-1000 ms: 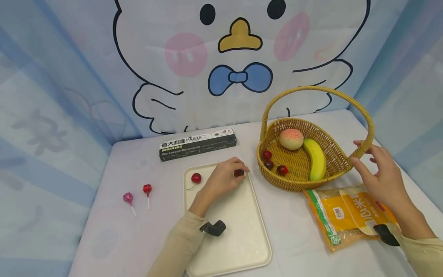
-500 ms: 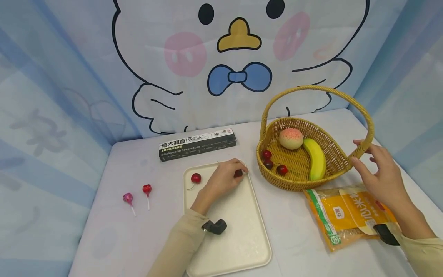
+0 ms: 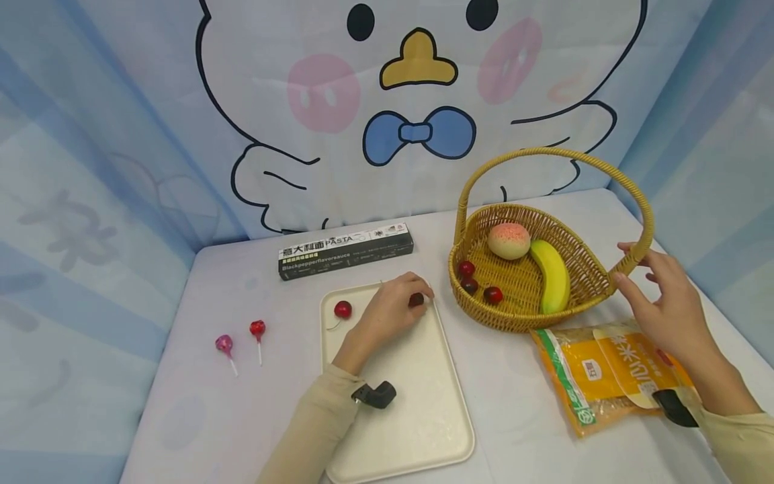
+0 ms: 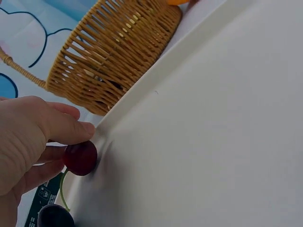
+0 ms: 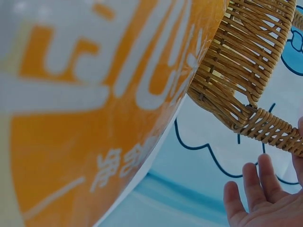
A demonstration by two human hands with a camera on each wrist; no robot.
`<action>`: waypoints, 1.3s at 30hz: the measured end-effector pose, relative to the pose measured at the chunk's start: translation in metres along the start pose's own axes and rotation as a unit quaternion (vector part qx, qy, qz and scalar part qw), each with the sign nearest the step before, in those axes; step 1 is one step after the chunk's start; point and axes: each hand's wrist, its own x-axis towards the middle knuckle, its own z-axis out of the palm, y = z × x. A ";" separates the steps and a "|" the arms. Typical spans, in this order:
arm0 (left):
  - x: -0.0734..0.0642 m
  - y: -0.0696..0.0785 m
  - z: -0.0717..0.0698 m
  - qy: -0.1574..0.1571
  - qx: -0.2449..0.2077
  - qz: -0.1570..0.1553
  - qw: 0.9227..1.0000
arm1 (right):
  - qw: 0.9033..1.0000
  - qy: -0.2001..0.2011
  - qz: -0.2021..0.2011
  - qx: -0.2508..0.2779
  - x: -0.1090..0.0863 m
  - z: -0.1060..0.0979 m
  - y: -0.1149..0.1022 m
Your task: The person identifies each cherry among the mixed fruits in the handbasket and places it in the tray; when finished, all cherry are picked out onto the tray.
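Note:
On the upper right of the cream tray (image 3: 417, 403), my left hand (image 3: 387, 309) pinches a dark red cherry (image 3: 416, 300) with thumb and fingers. The left wrist view shows this cherry (image 4: 80, 158) close up, its green stem hanging down. A brighter red cherry (image 3: 342, 309) with a stem lies on the tray left of that hand. My right hand (image 3: 668, 309) holds the lower right end of the wicker basket's handle (image 3: 642, 235) between thumb and index finger, the other fingers loose. Inside the basket (image 3: 514, 323) are a peach (image 3: 509, 240), a banana (image 3: 551, 277) and several dark red cherries (image 3: 493, 295).
A yellow grain bag (image 3: 611, 376) lies in front of the basket, under my right forearm. Behind the tray stands a black pasta box (image 3: 346, 251). Two lollipops, one pink (image 3: 224, 345) and one red (image 3: 257, 329), lie left of the tray. Patterned curtains close off the back and sides.
Almost nothing differs. My left hand stays over the tray's upper right with the cherry, and my right hand keeps its hold on the basket handle.

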 end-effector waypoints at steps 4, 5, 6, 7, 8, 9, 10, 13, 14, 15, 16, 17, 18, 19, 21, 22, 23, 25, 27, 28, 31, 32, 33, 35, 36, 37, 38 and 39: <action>0.002 0.002 -0.002 0.007 0.001 0.008 1.000 | 1.000 -0.002 0.005 -0.003 0.000 -0.001 0.000; 0.003 0.003 -0.003 0.008 0.000 0.010 1.000 | 1.000 -0.002 0.005 -0.003 0.000 -0.001 0.000; 0.003 0.004 -0.003 0.010 -0.003 0.013 1.000 | 1.000 -0.002 0.005 -0.003 0.000 0.000 0.000; 0.004 0.005 -0.004 0.011 -0.005 0.016 1.000 | 1.000 -0.002 0.006 -0.002 0.001 -0.001 0.000; 0.004 0.006 -0.005 0.013 -0.010 0.017 1.000 | 1.000 -0.002 0.006 -0.001 0.001 -0.001 0.000; 0.004 0.007 -0.005 0.015 -0.014 0.020 1.000 | 1.000 -0.002 0.006 -0.001 0.001 -0.001 0.000; 0.005 0.008 -0.006 0.016 -0.018 0.022 0.999 | 1.000 -0.001 0.006 0.000 0.001 0.000 0.000; 0.005 0.011 -0.007 0.021 -0.033 0.029 0.999 | 1.000 -0.003 0.008 -0.001 0.000 -0.001 0.000; 0.005 0.012 -0.007 0.022 -0.038 0.031 0.999 | 1.000 -0.004 0.009 -0.002 0.000 -0.001 0.000; 0.005 0.013 -0.008 0.024 -0.044 0.033 0.998 | 1.000 -0.004 0.010 -0.003 0.000 -0.001 0.000; 0.005 0.014 -0.008 0.026 -0.051 0.036 0.998 | 1.000 -0.005 0.010 -0.003 0.000 -0.001 0.000; 0.006 0.014 -0.008 0.030 -0.060 0.040 0.997 | 1.000 -0.005 0.011 -0.004 0.000 -0.001 0.000; 0.006 0.015 -0.008 0.034 -0.069 0.044 0.996 | 1.000 -0.005 0.011 -0.005 0.000 -0.001 0.000; 0.007 0.016 -0.009 0.039 -0.075 0.049 0.995 | 1.000 -0.004 0.009 -0.005 0.000 -0.001 0.000; 0.008 0.019 -0.009 0.054 -0.083 0.061 0.993 | 1.000 -0.002 0.008 -0.004 0.000 -0.001 0.001; 0.009 0.021 -0.009 0.062 -0.085 0.067 0.992 | 1.000 -0.002 0.007 -0.003 0.000 -0.001 0.001; 0.010 0.023 -0.010 0.070 -0.087 0.073 0.991 | 1.000 -0.002 0.008 -0.003 -0.001 -0.001 0.001; 0.013 0.028 -0.010 0.083 -0.088 0.084 0.989 | 1.000 -0.003 0.008 -0.002 -0.001 -0.001 0.001; 0.016 0.033 -0.011 0.089 -0.087 0.094 0.988 | 1.000 -0.003 0.008 -0.002 -0.001 -0.001 0.001; 0.017 0.036 -0.011 0.089 -0.088 0.097 0.987 | 1.000 -0.003 0.007 -0.002 -0.001 -0.001 0.001; 0.022 0.045 -0.011 0.080 -0.087 0.104 0.988 | 1.000 -0.003 0.007 -0.003 -0.001 -0.001 0.001; 0.024 0.048 -0.011 0.077 -0.084 0.106 0.988 | 1.000 -0.003 0.007 -0.003 -0.001 0.000 0.001; 0.026 0.050 -0.010 0.074 -0.080 0.108 0.988 | 1.000 -0.004 0.008 -0.003 -0.001 0.000 0.001; 0.030 0.055 -0.010 0.067 -0.077 0.109 0.989 | 1.000 -0.005 0.009 -0.004 -0.001 0.000 0.001; 0.032 0.057 -0.009 0.064 -0.075 0.110 0.989 | 1.000 -0.005 0.009 -0.003 -0.001 0.000 0.000; 0.035 0.059 -0.008 0.061 -0.073 0.110 0.989 | 1.000 -0.005 0.009 -0.004 -0.001 0.000 0.000; 0.037 0.061 -0.007 0.059 -0.070 0.108 0.990 | 1.000 -0.005 0.009 -0.005 -0.001 0.000 0.000; 0.039 0.063 -0.006 0.055 -0.068 0.107 0.990 | 1.000 -0.005 0.009 -0.004 -0.001 0.000 0.000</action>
